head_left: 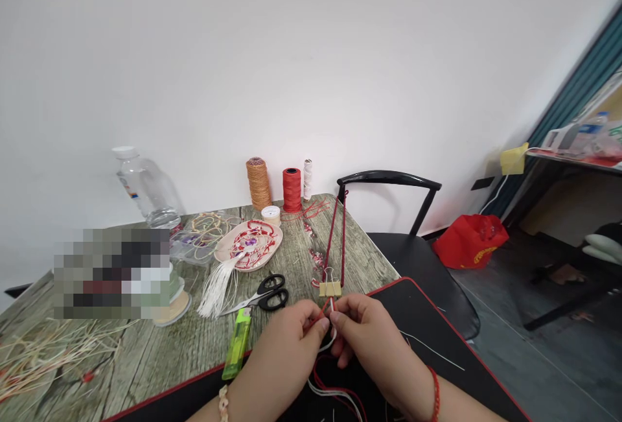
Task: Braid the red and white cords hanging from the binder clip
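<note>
My left hand (302,334) pinches a red cord just below a gold binder clip (330,289). Close beside it, my right hand (362,326) has thumb and fingers closed on a white cord (334,339). The fingertips of both hands almost meet, and the crossing of the cords between them is partly hidden. Dark red cords (343,240) run from the clip up to the chair's backrest. Below my hands, loose red and white cord ends (335,391) trail over a black mat (413,344) with a red edge.
To the left lie black-handled scissors (272,292), a green lighter (237,344) and a plate (278,235) of red-and-white cordwork with a white tassel (216,289). Thread spools (292,190) and a plastic bottle (146,188) stand near the wall. A black chair (427,279) stands against the table's right side.
</note>
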The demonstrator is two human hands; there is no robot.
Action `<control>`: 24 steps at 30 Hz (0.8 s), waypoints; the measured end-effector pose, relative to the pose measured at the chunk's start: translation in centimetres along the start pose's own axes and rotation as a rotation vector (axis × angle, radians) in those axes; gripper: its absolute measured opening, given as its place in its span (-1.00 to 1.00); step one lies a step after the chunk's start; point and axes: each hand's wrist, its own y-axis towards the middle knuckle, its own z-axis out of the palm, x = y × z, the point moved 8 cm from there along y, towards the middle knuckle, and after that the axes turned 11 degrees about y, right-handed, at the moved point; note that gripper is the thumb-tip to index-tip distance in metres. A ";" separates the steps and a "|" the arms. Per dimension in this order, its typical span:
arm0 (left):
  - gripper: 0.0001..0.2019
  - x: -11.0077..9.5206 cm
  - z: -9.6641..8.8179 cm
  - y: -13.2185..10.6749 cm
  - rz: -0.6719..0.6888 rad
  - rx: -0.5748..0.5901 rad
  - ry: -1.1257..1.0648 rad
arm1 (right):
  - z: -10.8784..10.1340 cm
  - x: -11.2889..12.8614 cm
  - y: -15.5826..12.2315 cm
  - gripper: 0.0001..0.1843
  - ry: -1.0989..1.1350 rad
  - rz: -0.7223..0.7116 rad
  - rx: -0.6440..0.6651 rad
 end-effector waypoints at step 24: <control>-0.75 -0.1 0.1 0.2 0.014 0.009 -0.064 | -0.8 2.2 -1.2 -0.89 -0.540 -0.256 -0.085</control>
